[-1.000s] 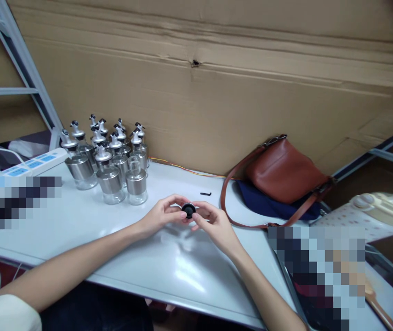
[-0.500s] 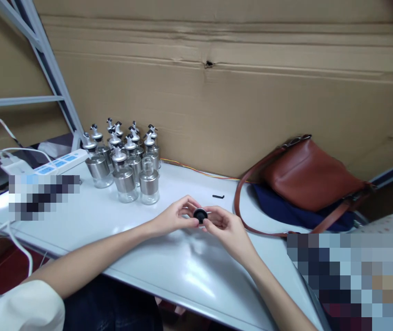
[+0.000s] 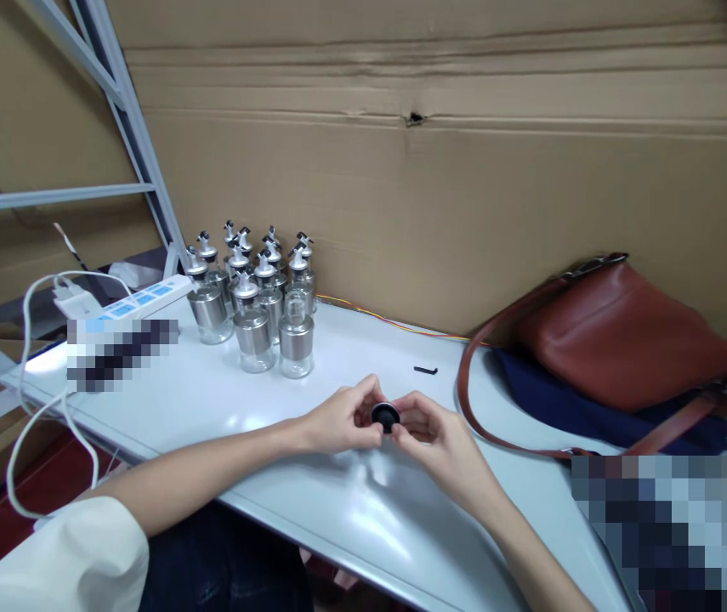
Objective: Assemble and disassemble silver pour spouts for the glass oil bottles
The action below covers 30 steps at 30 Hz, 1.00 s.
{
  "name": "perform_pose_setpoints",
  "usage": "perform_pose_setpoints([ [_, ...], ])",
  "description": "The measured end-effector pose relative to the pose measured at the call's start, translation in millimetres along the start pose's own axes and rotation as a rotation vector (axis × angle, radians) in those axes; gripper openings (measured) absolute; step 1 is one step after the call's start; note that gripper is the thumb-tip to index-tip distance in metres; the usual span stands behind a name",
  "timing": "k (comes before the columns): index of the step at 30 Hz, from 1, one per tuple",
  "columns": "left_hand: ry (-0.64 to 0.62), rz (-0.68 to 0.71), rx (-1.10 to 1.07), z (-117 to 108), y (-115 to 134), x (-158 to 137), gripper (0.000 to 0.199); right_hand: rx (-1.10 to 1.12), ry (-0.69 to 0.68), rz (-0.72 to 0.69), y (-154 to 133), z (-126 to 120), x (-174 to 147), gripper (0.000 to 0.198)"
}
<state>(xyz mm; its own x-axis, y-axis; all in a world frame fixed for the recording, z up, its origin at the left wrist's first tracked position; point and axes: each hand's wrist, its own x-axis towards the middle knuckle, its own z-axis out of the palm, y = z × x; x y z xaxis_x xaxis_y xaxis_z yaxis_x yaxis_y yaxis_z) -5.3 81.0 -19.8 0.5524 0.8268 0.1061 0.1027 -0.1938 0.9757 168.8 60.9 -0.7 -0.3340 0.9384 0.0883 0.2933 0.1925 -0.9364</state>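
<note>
Pinching a silver-rimmed black cap (image 3: 386, 416) above the table (image 3: 312, 497), round face toward camera, between closed fingertips of left hand (image 3: 345, 420) and right hand (image 3: 445, 438), left nearer the topless glass bottle (image 3: 297, 340).

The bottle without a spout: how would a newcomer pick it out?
On the white table, metal-banded glass bottles stand clustered before the cardboard wall. The spoutless bottle stands at their front right. Its bare glass neck sets it apart: its neighbours wear silver-and-black spouts.
</note>
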Motion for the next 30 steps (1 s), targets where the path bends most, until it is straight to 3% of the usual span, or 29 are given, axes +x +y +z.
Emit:
perform_pose_setpoints([
  [8,0.002,0.031,0.1,-0.5,4.2,-3.2,0.022,-0.054,0.048,-0.029,-3.8,4.8,-4.0,0.01],
  [11,0.003,0.066,0.16,0.2,-1.0,-3.3,0.021,-0.061,0.009,-0.042,-0.8,1.4,-3.4,0.009],
  [14,0.067,0.135,0.196,0.6,-6.5,-2.7,0.026,0.022,-0.004,-0.081,3.1,-3.6,-1.2,0.013],
  [21,0.234,0.269,0.136,4.6,-4.6,-4.8,0.025,-0.01,0.162,-0.151,3.1,-8.4,1.7,0.023],
  [25,0.208,0.37,0.18,8.3,-4.4,-8.4,0.021,-0.002,0.149,-0.153,1.0,-6.9,0.7,0.026],
  [30,0.171,0.384,0.15,5.8,-12.4,-5.0,0.035,-0.063,0.203,-0.301,-0.2,-4.5,-1.6,0.016],
])
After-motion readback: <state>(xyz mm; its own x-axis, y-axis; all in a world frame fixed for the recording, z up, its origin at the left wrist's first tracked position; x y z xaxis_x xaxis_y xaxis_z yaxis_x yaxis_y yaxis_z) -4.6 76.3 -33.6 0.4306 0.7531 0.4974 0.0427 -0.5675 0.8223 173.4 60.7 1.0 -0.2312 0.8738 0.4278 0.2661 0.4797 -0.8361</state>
